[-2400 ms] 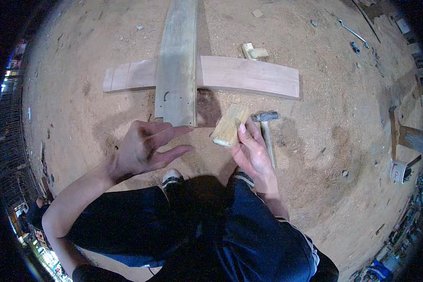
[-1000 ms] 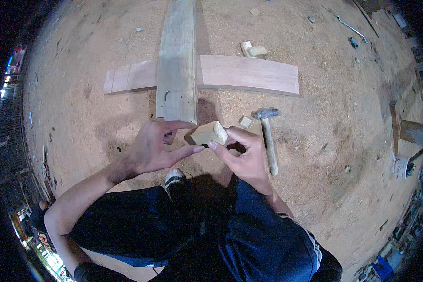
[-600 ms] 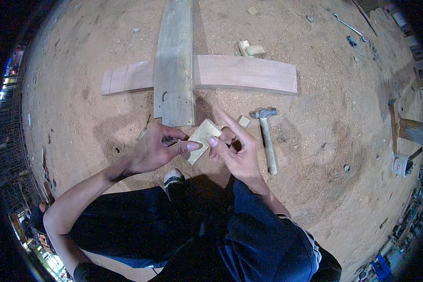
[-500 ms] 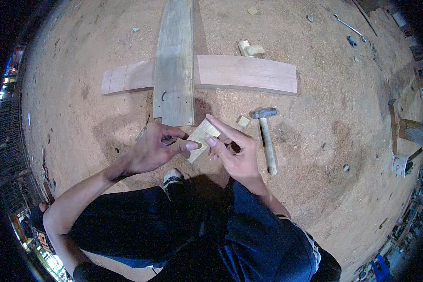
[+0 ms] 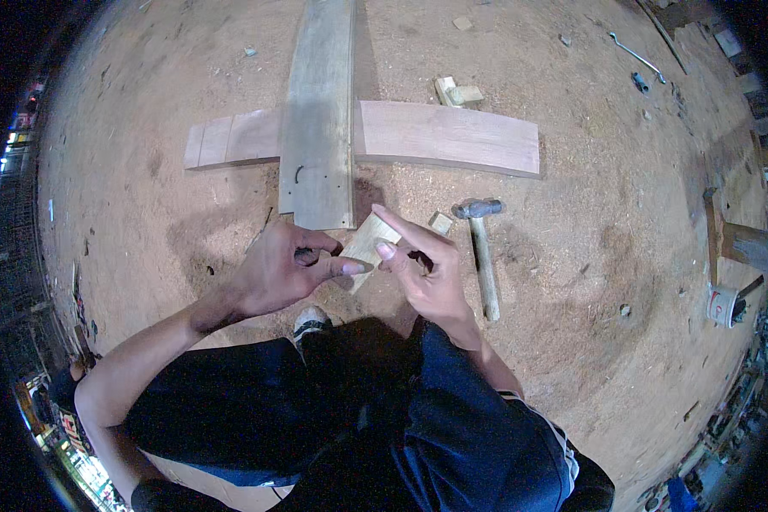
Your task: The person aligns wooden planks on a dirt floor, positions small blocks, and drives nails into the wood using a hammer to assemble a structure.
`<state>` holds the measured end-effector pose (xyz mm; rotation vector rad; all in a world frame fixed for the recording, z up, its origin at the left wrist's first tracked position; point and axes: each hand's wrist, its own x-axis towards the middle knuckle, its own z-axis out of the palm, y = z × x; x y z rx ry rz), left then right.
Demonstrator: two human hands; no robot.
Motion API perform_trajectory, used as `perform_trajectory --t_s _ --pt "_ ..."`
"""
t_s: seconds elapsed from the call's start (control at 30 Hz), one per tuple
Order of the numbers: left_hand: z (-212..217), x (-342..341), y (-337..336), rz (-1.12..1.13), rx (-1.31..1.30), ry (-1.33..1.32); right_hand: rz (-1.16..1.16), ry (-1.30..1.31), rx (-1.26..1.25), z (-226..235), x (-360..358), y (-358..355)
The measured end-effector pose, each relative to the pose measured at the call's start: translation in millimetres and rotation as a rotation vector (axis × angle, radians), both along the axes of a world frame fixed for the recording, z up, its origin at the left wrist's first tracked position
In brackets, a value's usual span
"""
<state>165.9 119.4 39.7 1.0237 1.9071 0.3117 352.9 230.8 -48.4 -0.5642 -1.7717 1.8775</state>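
The sandy ground (image 5: 145,171), strewn with sawdust, fills the view and carries everything. On it lies a long grey plank (image 5: 320,111), running from the far edge toward the person and ending just in front of the hands. Under it, crosswise, lies a reddish board (image 5: 448,136), its two ends showing left and right of the plank. The person crouches at the near edge, dark trousers (image 5: 358,427) below and one shoe (image 5: 307,322) showing between the knees.

A hammer (image 5: 482,256) lies on the ground just right of the hands, its metal head toward the board and its wooden handle pointing back at the person.

The left hand (image 5: 277,273) and the right hand (image 5: 427,273) meet over the ground just short of the plank's near end. Between them is a small pale wood block (image 5: 369,243), tilted. The left hand's fingers are curled with the thumb stretched out against the block's lower end. The right hand pinches the block's right side with its thumb, forefinger held out straight above it, other fingers bent.

A small wood chip (image 5: 440,223) lies between block and hammer head. Two pale offcuts (image 5: 457,92) rest at the board's far edge. A metal wrench (image 5: 636,56) lies well apart toward the far right.
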Motion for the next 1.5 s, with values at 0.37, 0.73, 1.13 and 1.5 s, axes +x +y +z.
perform_trajectory --t_s 0.37,0.73,1.13,1.5 --pt "-16 -5 -7 -0.304 -0.034 0.257 -0.119 -0.384 0.484 -8 11 -4" --pt "-53 -6 -54 -0.65 0.617 0.734 0.593 -0.359 0.089 -84 9 -23" --pt "-158 -47 8 -0.633 0.126 0.874 0.155 -0.406 -0.425 -182 68 -38" --pt "-122 -43 26 -0.476 0.479 0.872 -0.041 -0.366 -0.112 -189 31 -10"
